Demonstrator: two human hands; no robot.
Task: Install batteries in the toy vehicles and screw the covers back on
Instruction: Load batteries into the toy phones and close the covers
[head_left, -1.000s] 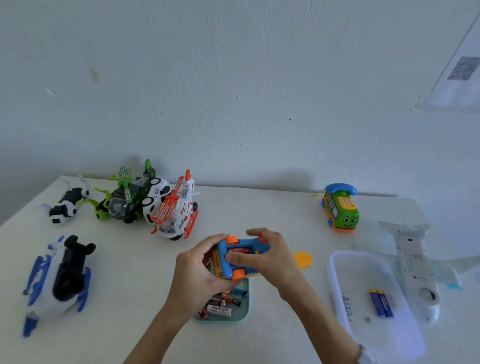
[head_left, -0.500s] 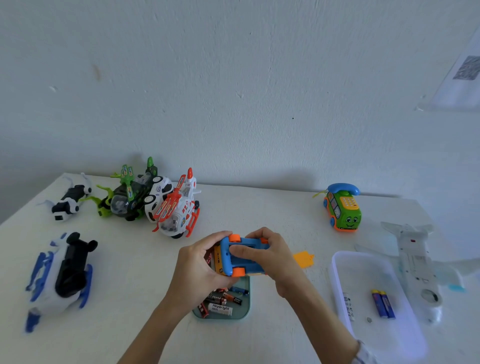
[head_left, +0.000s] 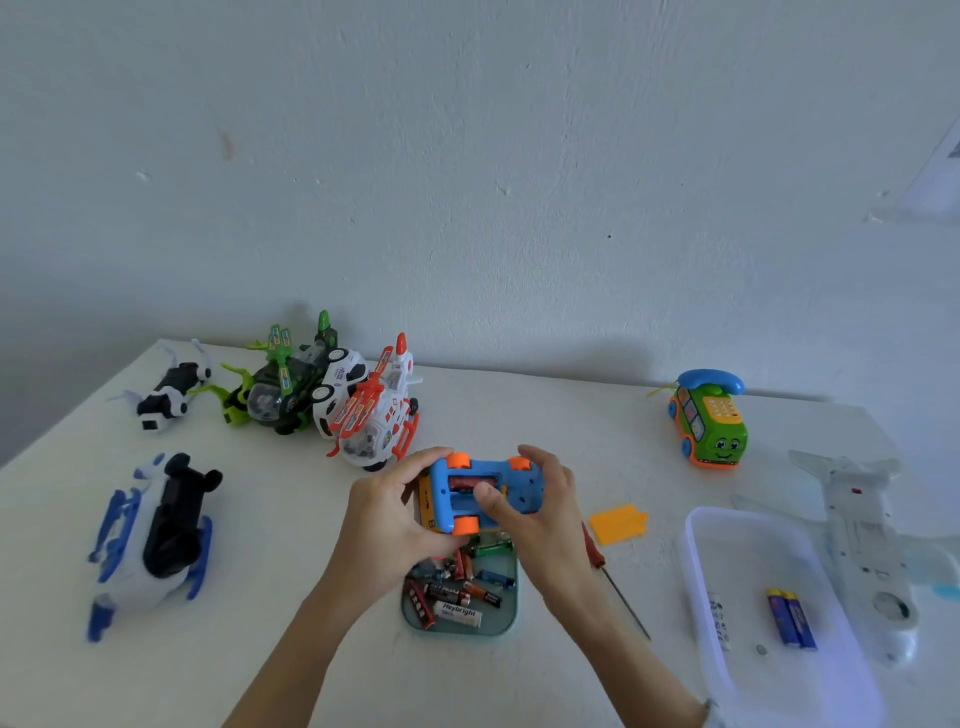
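A white tabletop (head_left: 519, 410) reaches back to a pale, rough-plastered wall (head_left: 467, 182) marked with small chips and one brownish smudge. Soft, even light leaves a faint shadow along their join. High at the far right edge hangs a blurred sheet of paper (head_left: 943, 176).

**One brand name legible**

"Heybright" reads in black on a white battery (head_left: 459, 613) lying in the green tray (head_left: 511, 608). Print on the dark battery (head_left: 448, 591) beside it, on the white police car (head_left: 340, 375) and on the wall paper (head_left: 943, 171) is too blurred to read.
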